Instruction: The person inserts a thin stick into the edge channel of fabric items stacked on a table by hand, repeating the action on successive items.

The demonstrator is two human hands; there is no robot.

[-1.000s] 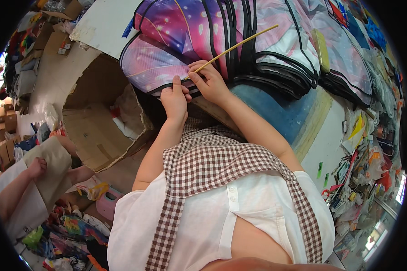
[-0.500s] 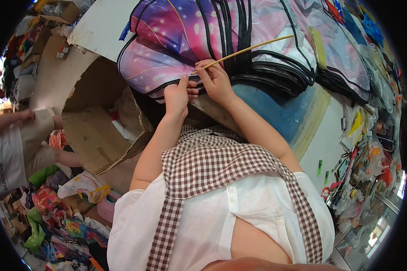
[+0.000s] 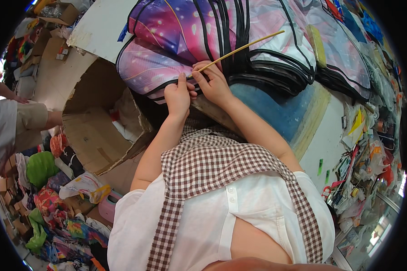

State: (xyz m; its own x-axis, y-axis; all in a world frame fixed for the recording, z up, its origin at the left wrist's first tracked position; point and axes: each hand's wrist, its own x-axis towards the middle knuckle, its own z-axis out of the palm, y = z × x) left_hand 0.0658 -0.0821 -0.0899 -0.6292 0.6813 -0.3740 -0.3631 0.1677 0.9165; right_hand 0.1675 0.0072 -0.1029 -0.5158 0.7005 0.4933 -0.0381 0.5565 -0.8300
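A large printed fabric piece [image 3: 149, 67] in pink and purple, with black edging, lies folded on the work surface before me. My left hand [image 3: 178, 97] is closed on its near edge, thumb on top and fingers curled under. My right hand [image 3: 214, 86] pinches a thin yellow stick [image 3: 239, 49] near its lower end. The stick slants up to the right across the fabric. Its lower tip meets the cloth beside my left thumb; whether it is inside the edging I cannot tell.
An open cardboard box [image 3: 88, 131] stands left of my arms. More folded fabric pieces [image 3: 339, 63] lie to the right, with a yellow block [image 3: 316, 47] on them. A blue board [image 3: 276, 113] lies underneath. Another person [image 3: 18, 122] is at the far left, beside heaped cloth and bags.
The stick has shifted down and left, its far end now nearer my hands. My right hand moved slightly left with it. The person at the left has moved farther toward the picture's edge.
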